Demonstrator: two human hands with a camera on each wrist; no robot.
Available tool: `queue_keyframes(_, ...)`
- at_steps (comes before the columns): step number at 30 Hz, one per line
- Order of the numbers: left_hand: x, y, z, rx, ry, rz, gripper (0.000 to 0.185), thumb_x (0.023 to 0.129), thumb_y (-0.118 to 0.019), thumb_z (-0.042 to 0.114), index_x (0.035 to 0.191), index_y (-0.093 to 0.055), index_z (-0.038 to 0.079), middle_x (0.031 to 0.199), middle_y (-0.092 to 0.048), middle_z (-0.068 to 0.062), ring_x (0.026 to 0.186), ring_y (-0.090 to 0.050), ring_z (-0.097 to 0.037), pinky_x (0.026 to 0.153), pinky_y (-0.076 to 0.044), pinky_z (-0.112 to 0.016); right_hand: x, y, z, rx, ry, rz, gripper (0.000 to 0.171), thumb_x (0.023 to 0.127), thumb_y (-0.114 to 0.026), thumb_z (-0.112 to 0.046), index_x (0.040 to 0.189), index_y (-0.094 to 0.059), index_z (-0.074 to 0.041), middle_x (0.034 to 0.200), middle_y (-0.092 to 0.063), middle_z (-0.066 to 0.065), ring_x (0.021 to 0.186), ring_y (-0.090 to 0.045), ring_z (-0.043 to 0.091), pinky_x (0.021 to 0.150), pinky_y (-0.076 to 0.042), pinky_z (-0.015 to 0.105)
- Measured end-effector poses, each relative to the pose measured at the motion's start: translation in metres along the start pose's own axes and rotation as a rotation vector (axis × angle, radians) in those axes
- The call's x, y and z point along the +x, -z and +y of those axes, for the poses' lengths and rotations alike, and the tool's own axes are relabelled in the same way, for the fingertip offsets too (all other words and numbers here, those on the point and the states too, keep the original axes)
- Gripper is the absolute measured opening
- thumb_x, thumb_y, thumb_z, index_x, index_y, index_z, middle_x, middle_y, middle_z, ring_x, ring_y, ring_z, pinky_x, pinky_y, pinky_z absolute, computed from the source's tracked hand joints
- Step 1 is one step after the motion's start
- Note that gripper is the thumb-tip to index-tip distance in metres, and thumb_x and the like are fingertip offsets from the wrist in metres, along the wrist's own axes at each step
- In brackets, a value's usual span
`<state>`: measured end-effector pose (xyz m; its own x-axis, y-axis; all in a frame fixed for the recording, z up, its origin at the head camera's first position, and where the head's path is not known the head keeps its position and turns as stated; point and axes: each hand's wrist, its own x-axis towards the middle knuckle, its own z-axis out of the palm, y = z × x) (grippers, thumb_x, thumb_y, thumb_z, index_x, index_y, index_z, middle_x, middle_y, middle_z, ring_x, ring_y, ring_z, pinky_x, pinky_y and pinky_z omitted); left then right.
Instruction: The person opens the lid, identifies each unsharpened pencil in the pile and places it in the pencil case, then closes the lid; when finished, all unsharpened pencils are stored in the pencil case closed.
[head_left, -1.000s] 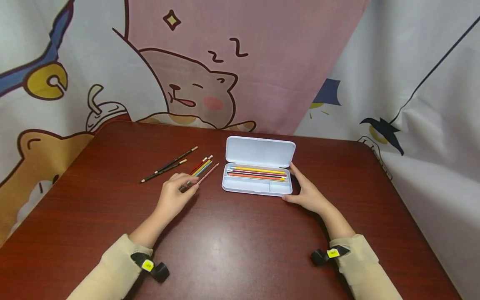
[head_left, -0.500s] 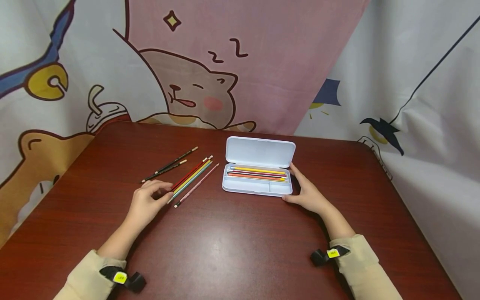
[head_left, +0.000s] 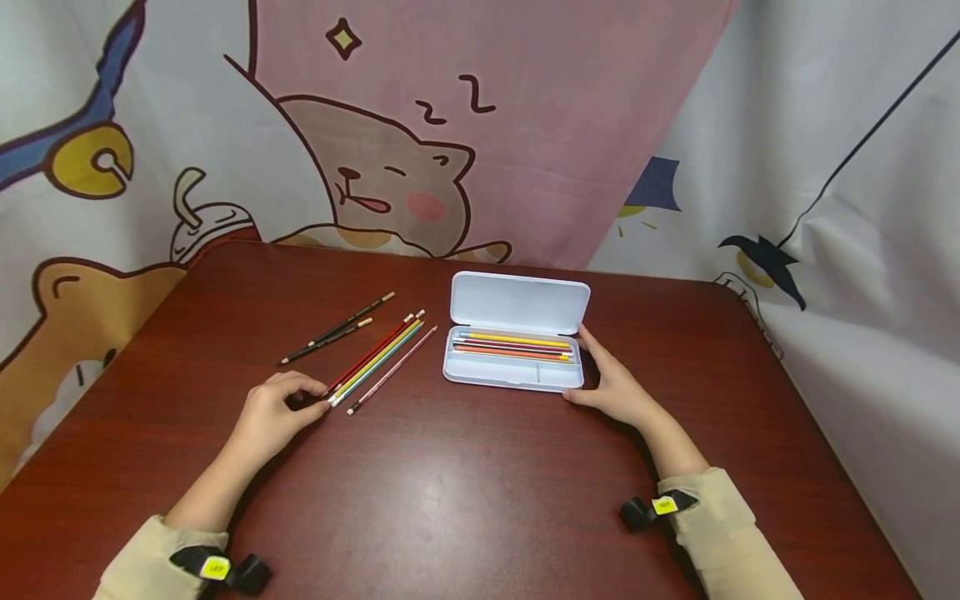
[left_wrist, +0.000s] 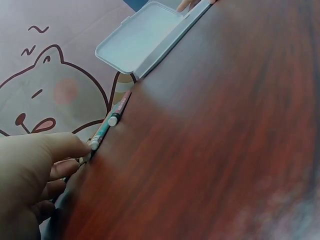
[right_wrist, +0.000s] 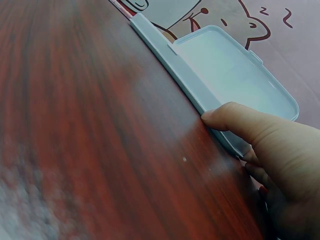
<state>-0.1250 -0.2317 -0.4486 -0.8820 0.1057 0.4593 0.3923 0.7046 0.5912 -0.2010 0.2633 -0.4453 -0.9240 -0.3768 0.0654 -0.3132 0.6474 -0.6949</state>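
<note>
Fingertips of my left hand [head_left: 272, 413] curl onto the near ends of the bundle of coloured wooden pencils [head_left: 375, 358], which runs diagonally up-right toward the open pale-blue plastic pencil case [head_left: 516, 377]. My right hand [head_left: 617, 383], fingers relaxed, just braces the case's right end.

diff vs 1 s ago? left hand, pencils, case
The left hand drew back toward the person and to the left, so the near ends of the coloured pencils it covered now show; its fingertips now rest at those ends. The right hand, the open pencil case it steadies and the two dark pencils stayed put.
</note>
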Motion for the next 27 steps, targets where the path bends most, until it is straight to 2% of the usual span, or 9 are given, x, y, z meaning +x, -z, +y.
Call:
queue_keyframes(5,-0.0004,0.002,0.001,0.013,0.011,-0.04,0.02,0.068,-0.082,0.0,0.082,-0.073,0.011,0.082,-0.066,0.006,0.074,-0.052,-0.011,0.064,-0.04,-0.019,0.0003,0.0,-0.001,-0.007,-0.009,-0.007,0.11,0.075,-0.083,-0.025,0.155,-0.007,-0.015,0.148,-0.034,0.017,0.136,-0.025,0.031,0.108,-0.018,0.056)
queue_keyframes(13,-0.0001,0.0019,0.0017,0.042,0.028,-0.058,0.014,0.07,-0.081,0.002,0.079,-0.074,0.01,0.081,-0.064,0.005,0.074,-0.053,-0.012,0.062,-0.041,-0.024,0.0007,-0.0003,-0.002,-0.003,-0.01,-0.008,0.11,0.075,-0.082,-0.024,0.155,-0.007,-0.014,0.148,-0.034,0.018,0.136,-0.025,0.032,0.108,-0.018,0.056)
queue_keyframes(17,0.0001,0.0019,0.0032,0.04,0.04,-0.048,0.012,0.07,-0.08,0.001,0.077,-0.074,0.009,0.08,-0.064,0.005,0.075,-0.055,-0.014,0.062,-0.042,-0.024,0.0005,-0.0008,-0.0013,-0.003,-0.008,-0.008,0.11,0.075,-0.083,-0.025,0.155,-0.007,-0.014,0.147,-0.034,0.018,0.136,-0.026,0.032,0.108,-0.018,0.056)
queue_keyframes(23,-0.0006,0.0018,0.0039,0.034,0.026,0.0,0.017,0.068,-0.079,-0.006,0.074,-0.074,0.009,0.077,-0.066,0.004,0.074,-0.058,-0.017,0.063,-0.04,-0.018,0.0005,-0.0011,-0.0012,0.003,-0.004,-0.01,0.11,0.075,-0.083,-0.024,0.155,-0.007,-0.014,0.147,-0.034,0.018,0.136,-0.025,0.031,0.108,-0.018,0.056)
queue_keyframes(27,0.0,0.0019,0.0043,0.044,0.02,0.002,0.017,0.067,-0.079,-0.005,0.074,-0.074,0.01,0.078,-0.066,0.004,0.074,-0.058,-0.017,0.064,-0.041,-0.022,0.0011,-0.0006,-0.001,-0.003,0.0,-0.009,0.11,0.076,-0.083,-0.024,0.155,-0.007,-0.014,0.147,-0.034,0.018,0.136,-0.025,0.032,0.108,-0.018,0.056)
